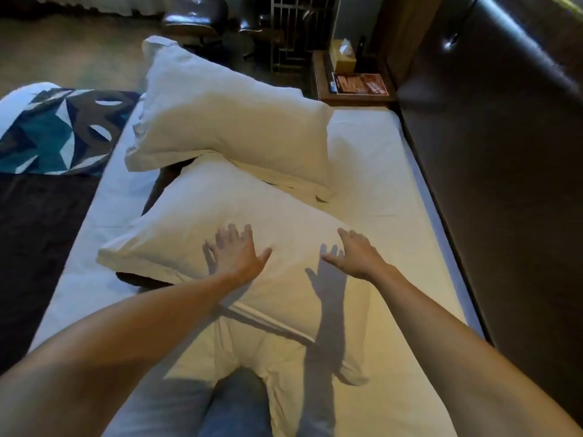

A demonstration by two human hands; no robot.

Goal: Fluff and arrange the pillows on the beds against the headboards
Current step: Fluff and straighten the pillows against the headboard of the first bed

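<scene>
Two white pillows lie on the bed's white sheet (372,171). The near pillow (202,222) lies flat and slanted in the middle of the bed. The far pillow (220,111) rests beyond it, one edge overlapping the near one. My left hand (236,253) is spread flat on the near pillow. My right hand (353,253) hovers just above that pillow's right side, fingers apart, casting a shadow. Along the right runs the dark padded headboard (492,159), apart from both pillows.
A patterned blue and brown bed runner (53,130) lies at the left over a dark cover. A wooden nightstand (356,97) with a tissue box (342,56) and a leaflet stands past the bed. Dark chairs (195,20) stand further back. My knee in jeans (236,405) rests on the bed.
</scene>
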